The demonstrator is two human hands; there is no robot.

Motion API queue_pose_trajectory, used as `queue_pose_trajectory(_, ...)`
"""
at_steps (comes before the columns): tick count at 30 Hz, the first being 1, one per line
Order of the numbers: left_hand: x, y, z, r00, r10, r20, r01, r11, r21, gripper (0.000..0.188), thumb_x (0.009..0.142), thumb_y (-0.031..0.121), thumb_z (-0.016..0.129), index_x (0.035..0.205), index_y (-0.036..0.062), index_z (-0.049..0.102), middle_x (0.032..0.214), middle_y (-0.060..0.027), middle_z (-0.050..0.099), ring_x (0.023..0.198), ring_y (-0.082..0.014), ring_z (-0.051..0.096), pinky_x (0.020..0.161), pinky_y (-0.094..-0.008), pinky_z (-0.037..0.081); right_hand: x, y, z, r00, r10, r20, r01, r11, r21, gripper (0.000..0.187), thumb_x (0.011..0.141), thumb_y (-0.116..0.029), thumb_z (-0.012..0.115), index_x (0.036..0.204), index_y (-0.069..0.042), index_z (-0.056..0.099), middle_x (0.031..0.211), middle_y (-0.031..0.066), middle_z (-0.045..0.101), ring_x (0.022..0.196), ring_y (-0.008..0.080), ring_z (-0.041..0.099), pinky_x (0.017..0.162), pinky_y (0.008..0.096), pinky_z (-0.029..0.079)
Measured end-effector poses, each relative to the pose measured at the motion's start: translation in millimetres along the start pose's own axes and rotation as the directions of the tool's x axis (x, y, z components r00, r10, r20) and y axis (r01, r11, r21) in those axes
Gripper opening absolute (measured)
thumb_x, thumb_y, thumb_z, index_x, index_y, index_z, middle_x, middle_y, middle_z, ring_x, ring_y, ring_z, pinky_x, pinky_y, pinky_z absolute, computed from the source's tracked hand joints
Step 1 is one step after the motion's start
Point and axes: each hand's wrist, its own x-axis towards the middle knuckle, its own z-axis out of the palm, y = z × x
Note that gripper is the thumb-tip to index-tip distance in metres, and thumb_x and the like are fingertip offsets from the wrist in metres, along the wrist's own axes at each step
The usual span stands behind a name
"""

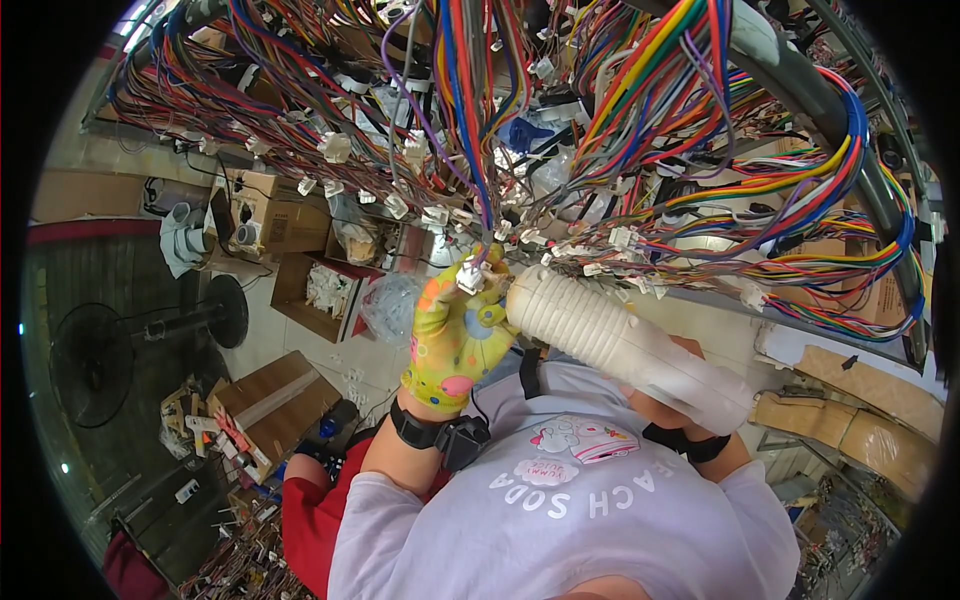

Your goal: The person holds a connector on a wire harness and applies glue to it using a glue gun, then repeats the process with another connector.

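Note:
My left hand (462,325) wears a yellow patterned glove. Its fingers are closed around a white plastic wire connector (472,277), from which blue, purple and grey wires (480,185) run upward into the hanging bundle. Beside it, a white ribbed tube-shaped thing (590,325) slants across my front, its narrower brownish end close to the gloved fingers. My right hand (655,408) is bare and grips this thing from behind and below; most of its fingers are hidden. Whether the tube touches the connector I cannot tell.
Bundles of coloured wires with white connectors (335,148) hang from a dark curved rail (790,70) in front. On the left are a box of white parts (325,290), a cardboard box (275,405) and a black fan (90,365). More cardboard (850,430) lies at right.

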Motion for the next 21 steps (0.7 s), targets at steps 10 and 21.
queue_pose_trajectory(10,2.2,2.6,2.3,0.976,-0.216,0.008,0.211,0.947,-0.241,0.045,0.084,0.032,0.063,0.120,0.0058,0.057,0.098,-0.0045,0.061,0.078,-0.0138,0.053,0.074,-0.0338,0.045,-4.5,1.1,-2.4,0.995,0.035,-0.092,-0.032,0.999,0.035,0.030,0.071,-0.006,0.066,0.100,-0.004,0.064,0.089,0.0070,0.067,0.080,0.0207,0.066,0.072,0.0291,0.052)
queue_pose_trajectory(21,10.8,-1.9,-12.4,0.984,0.121,0.131,-0.117,0.992,-0.040,0.039,0.081,0.000,0.065,0.117,0.0086,0.052,0.111,-0.0104,0.059,0.094,-0.0194,0.060,0.080,-0.0312,0.050,1.9,-21.7,-12.1,0.999,0.010,-0.039,-0.008,0.998,0.065,0.036,0.073,-0.009,0.065,0.109,-0.005,0.062,0.099,0.0090,0.066,0.087,0.0240,0.065,0.074,0.0292,0.050)
